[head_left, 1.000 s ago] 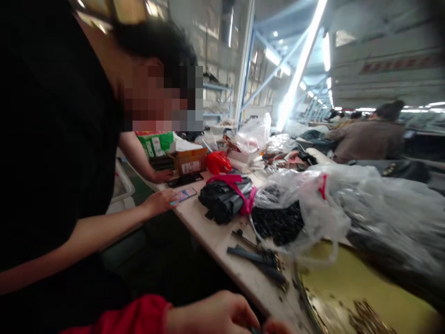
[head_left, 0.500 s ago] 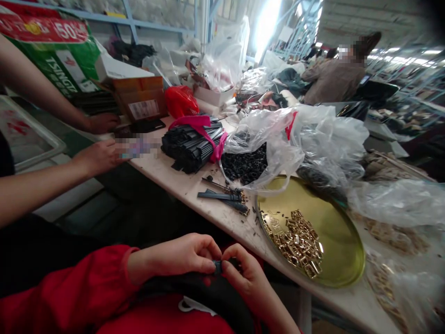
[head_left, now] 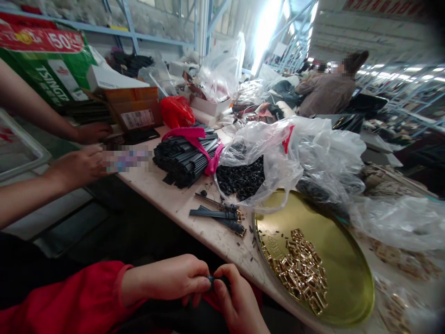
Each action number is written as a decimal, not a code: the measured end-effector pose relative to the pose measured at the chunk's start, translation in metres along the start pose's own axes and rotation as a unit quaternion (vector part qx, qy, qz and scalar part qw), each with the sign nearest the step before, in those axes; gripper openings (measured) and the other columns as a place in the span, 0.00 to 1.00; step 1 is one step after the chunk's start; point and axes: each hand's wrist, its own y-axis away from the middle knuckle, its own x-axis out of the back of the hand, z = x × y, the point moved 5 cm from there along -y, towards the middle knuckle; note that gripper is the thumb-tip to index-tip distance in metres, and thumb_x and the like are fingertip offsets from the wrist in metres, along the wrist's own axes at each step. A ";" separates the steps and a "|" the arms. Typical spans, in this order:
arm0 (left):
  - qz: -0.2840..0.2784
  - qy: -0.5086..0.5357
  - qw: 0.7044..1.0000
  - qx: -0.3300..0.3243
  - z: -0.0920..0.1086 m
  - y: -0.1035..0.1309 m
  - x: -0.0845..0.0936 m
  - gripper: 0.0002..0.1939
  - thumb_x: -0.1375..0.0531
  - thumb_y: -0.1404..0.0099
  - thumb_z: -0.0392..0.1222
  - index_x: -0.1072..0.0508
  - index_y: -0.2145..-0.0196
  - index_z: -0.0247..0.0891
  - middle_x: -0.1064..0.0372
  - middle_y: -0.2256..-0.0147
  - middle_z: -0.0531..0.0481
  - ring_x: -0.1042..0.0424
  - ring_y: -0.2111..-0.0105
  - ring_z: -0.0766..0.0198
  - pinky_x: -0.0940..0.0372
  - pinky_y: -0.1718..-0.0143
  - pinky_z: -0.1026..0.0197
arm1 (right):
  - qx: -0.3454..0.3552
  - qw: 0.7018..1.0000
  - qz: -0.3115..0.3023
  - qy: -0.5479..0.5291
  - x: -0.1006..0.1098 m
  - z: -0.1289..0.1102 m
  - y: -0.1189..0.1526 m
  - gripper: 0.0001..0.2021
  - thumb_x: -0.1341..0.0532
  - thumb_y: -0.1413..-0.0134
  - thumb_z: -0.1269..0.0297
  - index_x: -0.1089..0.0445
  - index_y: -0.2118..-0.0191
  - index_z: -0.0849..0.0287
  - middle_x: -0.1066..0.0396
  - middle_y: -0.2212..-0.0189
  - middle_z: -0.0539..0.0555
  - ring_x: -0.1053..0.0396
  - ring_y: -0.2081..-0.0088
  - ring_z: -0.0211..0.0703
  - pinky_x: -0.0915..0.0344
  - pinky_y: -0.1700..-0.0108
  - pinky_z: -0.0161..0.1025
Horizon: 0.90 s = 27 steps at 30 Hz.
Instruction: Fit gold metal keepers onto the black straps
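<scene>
My left hand (head_left: 177,279) and my right hand (head_left: 234,290) meet low in front of me, fingertips pinched together. Between them shows a small dark strap piece (head_left: 211,282), mostly covered by the fingers. Beyond my hands, on the table, lie several black straps (head_left: 217,213) with gold buckles at their right ends. To the right, a round gold tray (head_left: 342,278) bears a heap of gold buckles (head_left: 304,269). Farther back, black loops (head_left: 241,178) fill an open clear plastic bag, next to a bundle of black strips (head_left: 184,160) tied with a pink band.
Another person's hands (head_left: 76,164) rest at the table's left edge by a dark phone-like slab (head_left: 141,136). Behind stand a cardboard box (head_left: 134,109) and a red bag (head_left: 176,112). Plastic bags (head_left: 385,220) crowd the right side. A person (head_left: 328,90) is at the back.
The camera view has shifted, so the table things sit lower in it. My hands stay together on the dark piece, with the right fingers now curled more closely around it.
</scene>
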 end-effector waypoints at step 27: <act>0.374 -0.409 0.825 -0.111 0.014 -0.044 0.104 0.10 0.49 0.35 0.40 0.31 0.58 0.38 0.33 0.57 0.45 0.35 0.57 0.57 0.42 0.55 0.57 | 0.157 0.889 0.162 0.398 0.025 0.009 -0.094 0.26 0.39 0.52 0.56 0.38 0.47 0.60 0.38 0.46 0.63 0.41 0.47 0.60 0.48 0.47 0.53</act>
